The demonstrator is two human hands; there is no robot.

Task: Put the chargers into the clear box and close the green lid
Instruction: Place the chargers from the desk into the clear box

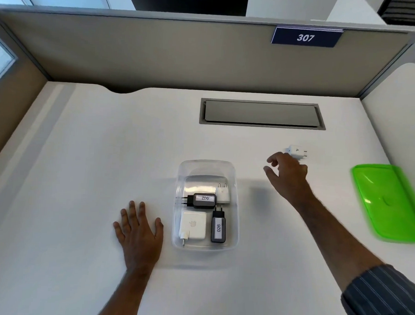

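The clear box (233,239) stands on the white desk in the middle, without its lid. Inside lie several chargers: a black one labelled 002 (201,200), a black one labelled 026 (218,228), a large white square one (194,224) and a small white one (222,193). One more small white charger (296,151) lies on the desk, far right of the box. My right hand (287,175) hovers just in front of it, fingers apart and empty. My left hand (139,230) rests flat on the desk left of the box. The green lid (387,201) lies at the right edge.
A grey cable hatch (262,114) is set into the desk behind the box. A beige partition (182,54) with a blue sign reading 307 (305,37) closes off the back. Side panels stand at the left and right of the desk.
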